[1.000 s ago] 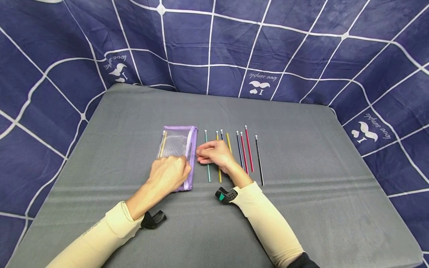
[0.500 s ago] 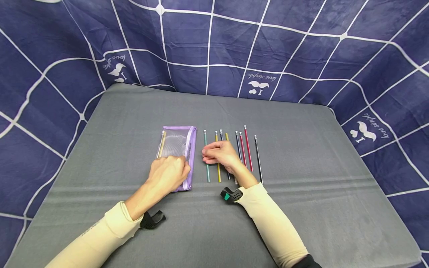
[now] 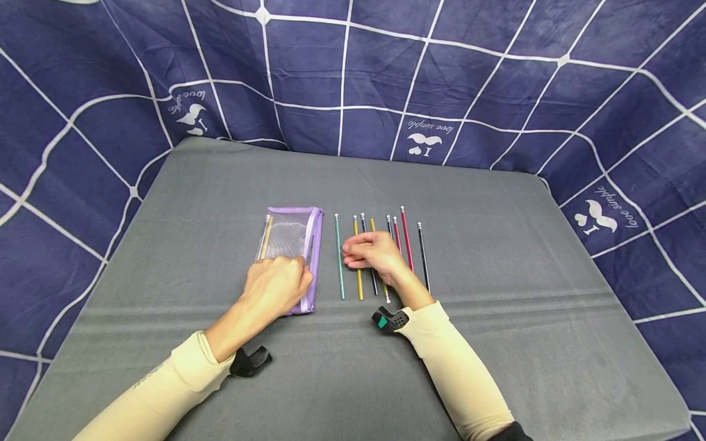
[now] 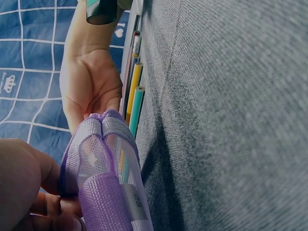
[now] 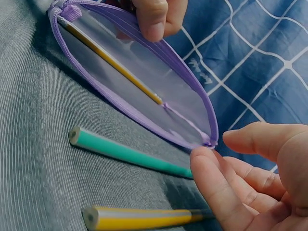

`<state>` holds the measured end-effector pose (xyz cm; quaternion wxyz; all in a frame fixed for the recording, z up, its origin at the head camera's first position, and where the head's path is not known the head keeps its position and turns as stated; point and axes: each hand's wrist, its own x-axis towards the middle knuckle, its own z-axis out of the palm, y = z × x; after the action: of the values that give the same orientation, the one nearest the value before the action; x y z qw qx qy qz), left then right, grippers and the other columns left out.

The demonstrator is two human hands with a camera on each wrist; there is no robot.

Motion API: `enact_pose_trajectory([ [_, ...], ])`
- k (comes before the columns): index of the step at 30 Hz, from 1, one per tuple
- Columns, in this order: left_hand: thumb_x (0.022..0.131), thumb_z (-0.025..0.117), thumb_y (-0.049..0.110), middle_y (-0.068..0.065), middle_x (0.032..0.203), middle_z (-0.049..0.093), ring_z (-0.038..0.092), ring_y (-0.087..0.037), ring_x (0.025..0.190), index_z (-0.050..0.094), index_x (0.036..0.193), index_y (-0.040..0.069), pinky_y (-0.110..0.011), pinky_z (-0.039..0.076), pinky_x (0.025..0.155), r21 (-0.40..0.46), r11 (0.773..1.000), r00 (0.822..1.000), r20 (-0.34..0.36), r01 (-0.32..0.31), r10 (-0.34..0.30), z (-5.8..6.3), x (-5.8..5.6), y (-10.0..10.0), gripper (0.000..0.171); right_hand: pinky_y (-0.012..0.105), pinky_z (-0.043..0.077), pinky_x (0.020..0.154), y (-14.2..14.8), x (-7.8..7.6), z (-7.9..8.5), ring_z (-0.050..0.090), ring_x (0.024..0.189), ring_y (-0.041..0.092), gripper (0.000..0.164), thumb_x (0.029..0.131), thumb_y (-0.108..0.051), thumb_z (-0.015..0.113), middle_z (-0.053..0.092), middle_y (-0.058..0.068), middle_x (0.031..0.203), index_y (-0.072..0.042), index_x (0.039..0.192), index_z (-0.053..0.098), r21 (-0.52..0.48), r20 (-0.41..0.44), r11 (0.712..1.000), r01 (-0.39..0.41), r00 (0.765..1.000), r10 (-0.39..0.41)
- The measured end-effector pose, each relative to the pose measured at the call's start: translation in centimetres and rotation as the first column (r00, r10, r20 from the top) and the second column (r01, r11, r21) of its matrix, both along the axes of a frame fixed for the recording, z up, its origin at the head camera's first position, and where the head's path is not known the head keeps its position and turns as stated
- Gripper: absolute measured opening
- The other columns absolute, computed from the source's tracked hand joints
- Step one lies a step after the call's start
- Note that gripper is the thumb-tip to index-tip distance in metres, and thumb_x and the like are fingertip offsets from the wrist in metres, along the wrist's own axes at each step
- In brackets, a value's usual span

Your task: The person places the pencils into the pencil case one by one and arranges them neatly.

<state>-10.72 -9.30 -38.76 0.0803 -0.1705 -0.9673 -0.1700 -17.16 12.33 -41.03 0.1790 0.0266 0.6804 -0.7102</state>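
Note:
A purple-edged mesh pencil pouch (image 3: 289,223) lies left of a row of pencils, a yellow pencil (image 5: 113,62) inside it. My left hand (image 3: 277,283) pinches one side of its mouth, which gapes in the right wrist view. Over the row, my right hand (image 3: 376,254) has its thumb apart from loosely bent fingers and holds nothing. Just left of those fingertips is a teal pencil (image 3: 339,263). Below the hand are a yellow pencil (image 3: 360,285), a dark blue pencil (image 3: 375,283) and another yellow pencil (image 3: 387,294), each partly covered.
Right of the right hand lie a red pencil (image 3: 406,236) and a black pencil (image 3: 423,257), with a blue and a red one partly covered. A grey cloth (image 3: 496,245) covers the table. Blue checked curtain (image 3: 469,79) hangs behind and at the sides.
My right hand has moved right, away from the pouch's edge and across the pencils, uncovering the teal one. The left hand and pouch have stayed in place.

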Motion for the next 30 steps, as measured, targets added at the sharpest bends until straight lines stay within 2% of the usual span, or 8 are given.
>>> enact_pose_trajectory([
  [5, 0.085, 0.055, 0.018, -0.004, 0.056, 0.054, 0.053, -0.031, 0.049, 0.045, 0.059, 0.015, -0.051, 0.042, 0.045, -0.003, 1.000, 1.000, -0.005, 0.002, -0.002, -0.1, 0.0, 0.0, 0.028, 0.026, 0.056, 0.060, 0.7, 0.1, 0.0, 0.068, 0.061, 0.014, 0.020, 0.086, 0.009, 0.063, 0.068, 0.011, 0.075, 0.018, 0.104, 0.062, 0.003, -0.004, 1.000, 0.013, 1.000, -0.013],
  [13, 0.085, 0.054, 0.019, -0.003, 0.057, 0.053, 0.053, -0.029, 0.050, 0.045, 0.059, 0.016, -0.051, 0.042, 0.046, -0.005, 1.000, 1.000, -0.004, 0.005, -0.005, -0.2, 0.1, -0.1, 0.028, 0.028, 0.056, 0.064, 2.1, 0.2, 0.1, 0.069, 0.064, 0.015, 0.024, 0.087, 0.010, 0.060, 0.069, 0.014, 0.078, 0.020, 0.109, 0.060, -0.018, -0.005, 0.999, 0.028, 1.000, -0.028],
  [30, 0.084, 0.055, 0.018, -0.005, 0.055, 0.053, 0.051, -0.031, 0.048, 0.044, 0.058, 0.014, -0.051, 0.041, 0.045, -0.004, 1.000, 1.000, -0.021, 0.010, -0.010, -0.2, 0.1, 0.1, 0.028, 0.028, 0.056, 0.064, 5.3, 0.5, 0.2, 0.069, 0.062, 0.015, 0.024, 0.088, 0.008, 0.062, 0.069, 0.010, 0.074, 0.018, 0.110, 0.059, -0.022, -0.021, 0.994, 0.111, 0.994, -0.111],
])
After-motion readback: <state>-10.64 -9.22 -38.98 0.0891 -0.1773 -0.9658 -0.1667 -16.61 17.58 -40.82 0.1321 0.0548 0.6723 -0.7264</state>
